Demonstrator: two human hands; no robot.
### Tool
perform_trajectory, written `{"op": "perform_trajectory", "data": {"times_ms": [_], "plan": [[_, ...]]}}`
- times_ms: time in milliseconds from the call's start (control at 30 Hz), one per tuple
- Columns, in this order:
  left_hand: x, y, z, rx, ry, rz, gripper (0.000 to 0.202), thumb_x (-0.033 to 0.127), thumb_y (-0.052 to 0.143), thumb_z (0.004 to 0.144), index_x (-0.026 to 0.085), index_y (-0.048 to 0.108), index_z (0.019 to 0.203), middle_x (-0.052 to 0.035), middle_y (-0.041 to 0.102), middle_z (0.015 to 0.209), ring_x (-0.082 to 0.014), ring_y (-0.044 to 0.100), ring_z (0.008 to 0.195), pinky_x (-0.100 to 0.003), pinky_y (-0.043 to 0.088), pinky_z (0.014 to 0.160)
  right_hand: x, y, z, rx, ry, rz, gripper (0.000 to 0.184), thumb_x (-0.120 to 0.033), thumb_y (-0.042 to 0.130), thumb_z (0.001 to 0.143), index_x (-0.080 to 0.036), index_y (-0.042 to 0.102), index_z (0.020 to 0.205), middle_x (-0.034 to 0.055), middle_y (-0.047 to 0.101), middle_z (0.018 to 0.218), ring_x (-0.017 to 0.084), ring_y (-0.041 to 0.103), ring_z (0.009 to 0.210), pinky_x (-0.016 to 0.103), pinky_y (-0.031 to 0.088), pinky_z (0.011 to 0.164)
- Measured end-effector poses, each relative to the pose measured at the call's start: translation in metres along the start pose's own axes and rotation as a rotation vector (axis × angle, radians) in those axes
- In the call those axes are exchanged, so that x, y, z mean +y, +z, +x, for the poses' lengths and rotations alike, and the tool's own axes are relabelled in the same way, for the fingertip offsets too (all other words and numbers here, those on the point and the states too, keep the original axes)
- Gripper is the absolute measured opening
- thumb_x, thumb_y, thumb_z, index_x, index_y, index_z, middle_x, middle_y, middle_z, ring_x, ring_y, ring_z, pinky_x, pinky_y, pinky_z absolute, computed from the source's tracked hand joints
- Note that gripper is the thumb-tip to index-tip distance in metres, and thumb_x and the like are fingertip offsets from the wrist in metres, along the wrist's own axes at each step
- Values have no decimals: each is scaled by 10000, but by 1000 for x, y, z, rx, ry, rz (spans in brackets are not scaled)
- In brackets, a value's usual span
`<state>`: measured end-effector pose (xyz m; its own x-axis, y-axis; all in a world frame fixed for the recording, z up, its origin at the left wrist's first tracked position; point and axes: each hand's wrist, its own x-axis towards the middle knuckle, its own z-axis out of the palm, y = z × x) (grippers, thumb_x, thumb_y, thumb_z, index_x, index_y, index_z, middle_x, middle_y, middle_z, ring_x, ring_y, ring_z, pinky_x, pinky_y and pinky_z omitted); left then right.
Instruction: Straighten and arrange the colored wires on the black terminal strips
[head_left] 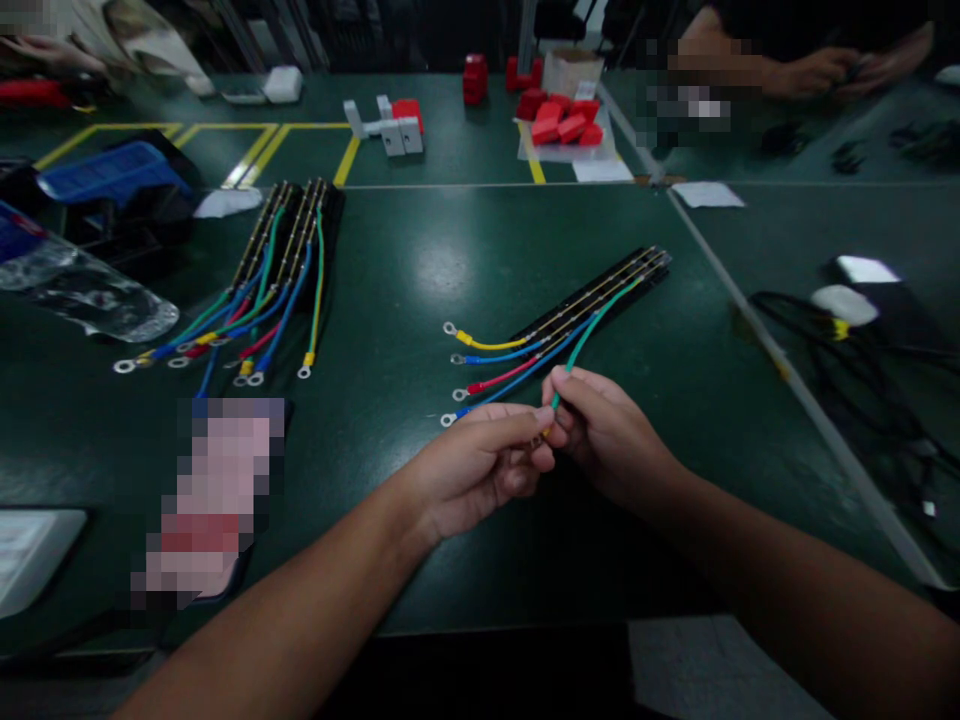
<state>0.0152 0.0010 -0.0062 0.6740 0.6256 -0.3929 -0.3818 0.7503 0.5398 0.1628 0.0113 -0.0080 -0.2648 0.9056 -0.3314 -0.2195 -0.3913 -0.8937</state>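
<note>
Green wire point(586, 334) is pinched near its end by left hand point(480, 460) and right hand point(611, 430).

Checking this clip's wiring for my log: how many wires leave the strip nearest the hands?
5. Fanned leftward, far to near: yellow wire, blue wire, red wire, second blue wire; the green wire is in the right hand and left hand. More may be hidden beneath.

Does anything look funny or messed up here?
Maybe the clear bottle at the left edge: it seems to lie on its side instead of standing. I see no spill. The green wire bends away, but the left hand and right hand hold it, so that's fine.
</note>
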Motion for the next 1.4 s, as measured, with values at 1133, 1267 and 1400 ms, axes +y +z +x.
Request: {"op": "perform_trajectory", "data": {"times_ms": [1133,1267,1400], "plan": [[-1,-1,1,3,27,-24,177,221,532,865,103,612,761,30,520,510,-10,429,389,-107,299,396,0,0,1,12,-10,36,264,-371,498,853,-178,538,678,-42,436,500,74,395,452,206,304,453],[-1,-1,1,4,15,-36,177,234,551,861,111,589,740,44,493,500,1,394,378,-107,264,396,-1,0,1,19,-21,28,262,-353,502,846,-174,530,657,-40,420,503,74,387,456,209,307,458],[-1,0,0,11,25,-12,180,239,550,858,111,597,741,42,500,506,1,392,374,-110,264,392,0,0,1,20,-18,23,269,-354,502,853,-174,513,652,-42,418,507,75,387,459,212,301,456]]}}
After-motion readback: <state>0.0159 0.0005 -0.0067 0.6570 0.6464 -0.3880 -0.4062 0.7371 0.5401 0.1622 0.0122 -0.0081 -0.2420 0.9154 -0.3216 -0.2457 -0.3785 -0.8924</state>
